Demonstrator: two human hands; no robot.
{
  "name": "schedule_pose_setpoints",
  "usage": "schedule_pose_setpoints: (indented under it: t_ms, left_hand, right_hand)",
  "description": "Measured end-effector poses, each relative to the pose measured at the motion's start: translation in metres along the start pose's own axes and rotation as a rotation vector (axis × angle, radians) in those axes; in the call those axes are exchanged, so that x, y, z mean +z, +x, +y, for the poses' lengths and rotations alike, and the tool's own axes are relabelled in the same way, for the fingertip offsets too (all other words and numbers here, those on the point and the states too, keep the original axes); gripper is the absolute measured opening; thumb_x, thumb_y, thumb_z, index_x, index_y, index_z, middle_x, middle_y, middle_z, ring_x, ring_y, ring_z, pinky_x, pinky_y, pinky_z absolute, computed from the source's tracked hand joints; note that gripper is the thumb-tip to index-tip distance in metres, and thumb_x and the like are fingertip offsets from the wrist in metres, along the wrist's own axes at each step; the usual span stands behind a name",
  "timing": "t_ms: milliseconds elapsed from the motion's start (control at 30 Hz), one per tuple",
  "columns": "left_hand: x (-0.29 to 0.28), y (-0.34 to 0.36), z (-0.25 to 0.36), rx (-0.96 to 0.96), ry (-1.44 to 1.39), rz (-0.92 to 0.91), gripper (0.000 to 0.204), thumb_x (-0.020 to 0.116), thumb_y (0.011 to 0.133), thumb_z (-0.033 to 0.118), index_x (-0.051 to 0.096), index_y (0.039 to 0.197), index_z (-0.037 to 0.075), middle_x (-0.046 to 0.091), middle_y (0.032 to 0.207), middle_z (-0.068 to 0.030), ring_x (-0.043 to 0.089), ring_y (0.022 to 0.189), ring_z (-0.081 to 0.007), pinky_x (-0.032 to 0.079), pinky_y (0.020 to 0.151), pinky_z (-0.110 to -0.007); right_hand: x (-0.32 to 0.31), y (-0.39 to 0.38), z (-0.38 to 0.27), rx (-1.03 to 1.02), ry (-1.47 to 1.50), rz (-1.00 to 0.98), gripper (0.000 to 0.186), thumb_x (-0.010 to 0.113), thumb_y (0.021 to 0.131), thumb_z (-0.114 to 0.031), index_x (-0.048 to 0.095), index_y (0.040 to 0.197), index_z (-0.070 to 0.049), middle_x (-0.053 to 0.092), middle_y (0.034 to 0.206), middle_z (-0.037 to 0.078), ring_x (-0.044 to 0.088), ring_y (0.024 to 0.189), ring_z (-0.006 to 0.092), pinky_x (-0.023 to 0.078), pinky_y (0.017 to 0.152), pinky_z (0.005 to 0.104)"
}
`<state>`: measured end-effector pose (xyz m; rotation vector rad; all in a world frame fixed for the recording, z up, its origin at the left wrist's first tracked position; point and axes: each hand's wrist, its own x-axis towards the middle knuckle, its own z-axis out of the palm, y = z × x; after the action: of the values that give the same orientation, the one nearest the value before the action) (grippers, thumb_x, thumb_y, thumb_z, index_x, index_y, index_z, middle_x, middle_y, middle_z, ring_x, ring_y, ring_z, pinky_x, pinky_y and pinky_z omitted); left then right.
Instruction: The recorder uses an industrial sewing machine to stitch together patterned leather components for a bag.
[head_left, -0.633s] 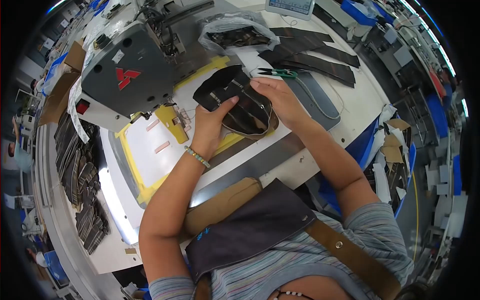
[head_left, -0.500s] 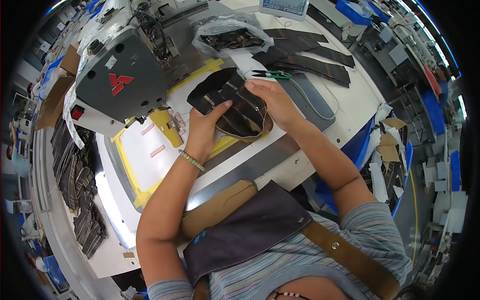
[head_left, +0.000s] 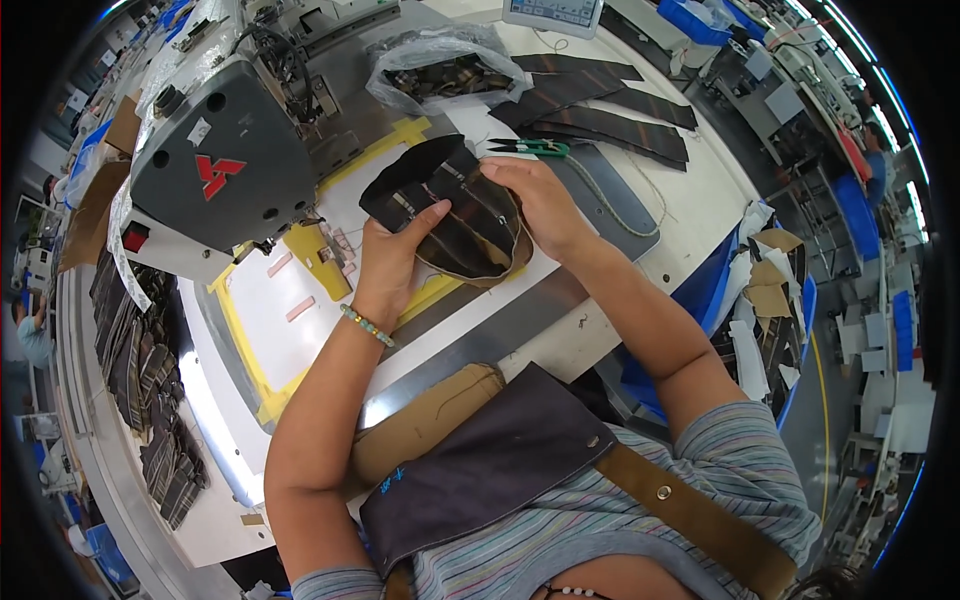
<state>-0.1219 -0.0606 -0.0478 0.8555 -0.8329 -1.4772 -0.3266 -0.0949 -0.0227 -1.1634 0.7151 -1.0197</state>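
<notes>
view shifted right; dark fabric (head_left: 478,222) partly hides left hand (head_left: 394,248)

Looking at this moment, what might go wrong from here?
The snips lie just beyond the right hand, blades uncovered, so a careless shift might nick a finger or the dark cloth piece it holds.
The small pink strips lie near the left hand; if loose, they could get brushed out of place.
</notes>
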Motion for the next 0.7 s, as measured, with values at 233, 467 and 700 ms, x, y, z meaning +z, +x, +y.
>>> schedule_pose_setpoints:
  t_ms: [233,467,700]
  left_hand:
    - [0.0016,-0.0024,0.0011,0.015,-0.017,0.004,0.028,0.078,0.092,0.002,0.068,0.118,0.005,0.074,0.112,-0.0037,0.071,0.101,-0.0155,0.057,0.091,-0.031]
    - [-0.0006,-0.0007,0.0004,-0.003,-0.021,0.018,0.028,0.078,0.092,0.002,0.069,0.118,0.005,0.074,0.111,-0.0037,0.071,0.100,-0.0152,0.057,0.091,-0.030]
    - [-0.0006,0.0001,-0.0016,0.010,-0.020,0.042,0.027,0.078,0.091,0.001,0.068,0.117,0.004,0.073,0.111,-0.0040,0.070,0.099,-0.0144,0.056,0.091,-0.029]
  right_hand:
    - [0.0007,-0.0001,-0.0013,0.008,0.017,-0.004,0.028,0.054,0.105,-0.020,0.070,0.109,0.002,0.072,0.102,0.003,0.066,0.091,0.0084,0.052,0.083,0.0242]
    - [0.0063,-0.0019,-0.0066,0.055,0.009,0.013,0.028,0.053,0.105,-0.020,0.070,0.108,0.002,0.072,0.102,0.003,0.066,0.090,0.0078,0.052,0.083,0.0234]
    - [0.0070,-0.0020,-0.0076,0.082,-0.018,0.034,0.029,0.054,0.105,-0.022,0.071,0.108,0.001,0.073,0.098,0.002,0.066,0.085,0.0069,0.053,0.077,0.0229]
